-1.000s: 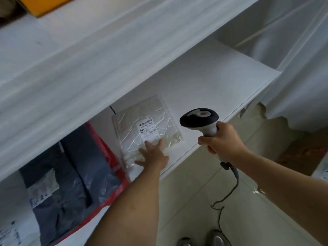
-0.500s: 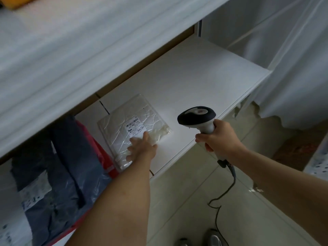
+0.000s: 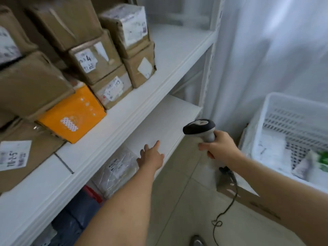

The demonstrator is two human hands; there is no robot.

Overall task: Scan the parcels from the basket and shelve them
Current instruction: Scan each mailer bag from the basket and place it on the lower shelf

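My left hand [image 3: 150, 157] is flat and spread, fingers straight, holding nothing; it sits over the lower shelf [image 3: 159, 125] near the front edge, just right of the clear poly parcel [image 3: 117, 167]. Can't tell if the palm touches the board. The parcel lies flat on that shelf w/ its label up, close to the front edge and beside the red-and-dark bags [image 3: 79, 206] further left.

My right hand [image 3: 218, 150] is wrapped round the scanner [image 3: 200, 128] grip, head level, off the shelf's right front corner.

Risks, imo:
- The parcel is slick film near the lip, so a brush from my forearm could slide it off the front.
- The scanner cable [image 3: 229, 201] loops down to the floor near my shoe, so there's a snag or trip risk when I turn to the basket [image 3: 262, 121] at right.
- More parcels show inside the basket, so the job's far from done.
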